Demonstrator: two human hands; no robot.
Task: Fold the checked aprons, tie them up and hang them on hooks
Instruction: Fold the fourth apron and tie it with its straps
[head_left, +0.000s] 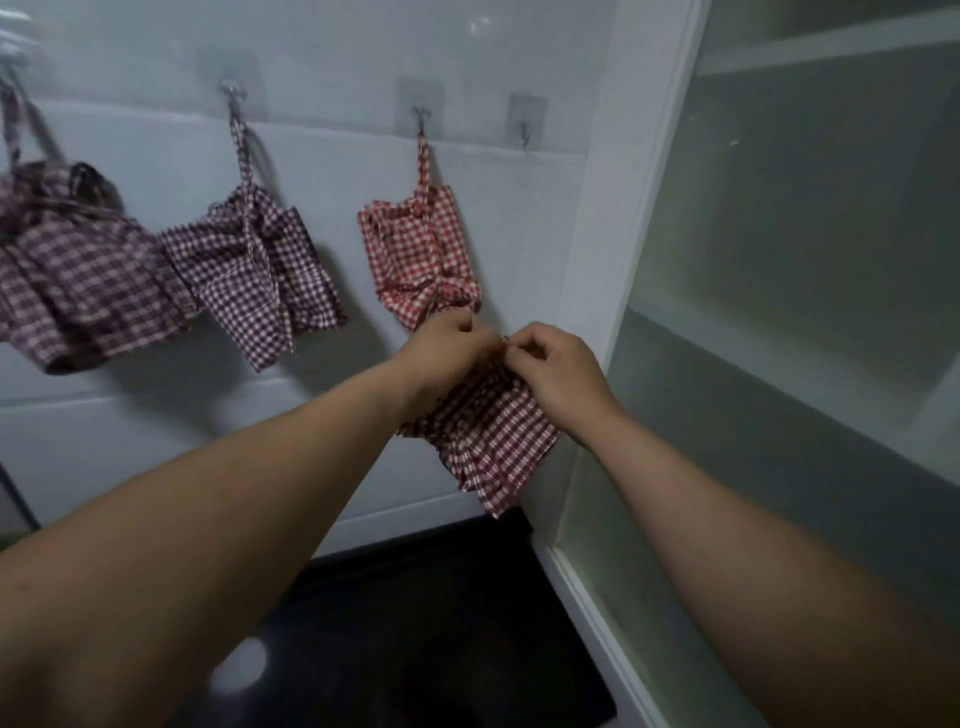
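Note:
A folded dark-red checked apron (485, 436) hangs from my two hands in front of the white wall. My left hand (447, 345) grips its top from the left, and my right hand (553, 371) pinches its top edge from the right. Three tied bundles hang on wall hooks: a red checked apron (415, 254), a purple checked apron (249, 270) and a dark plaid apron (78, 275) at the far left. One bare hook (525, 132) sits on the wall above my hands, right of the red apron's hook (422, 117).
A white cabinet frame (628, 249) with frosted glass doors (810, 291) stands close on the right. A black countertop (441, 623) lies below my arms against the wall.

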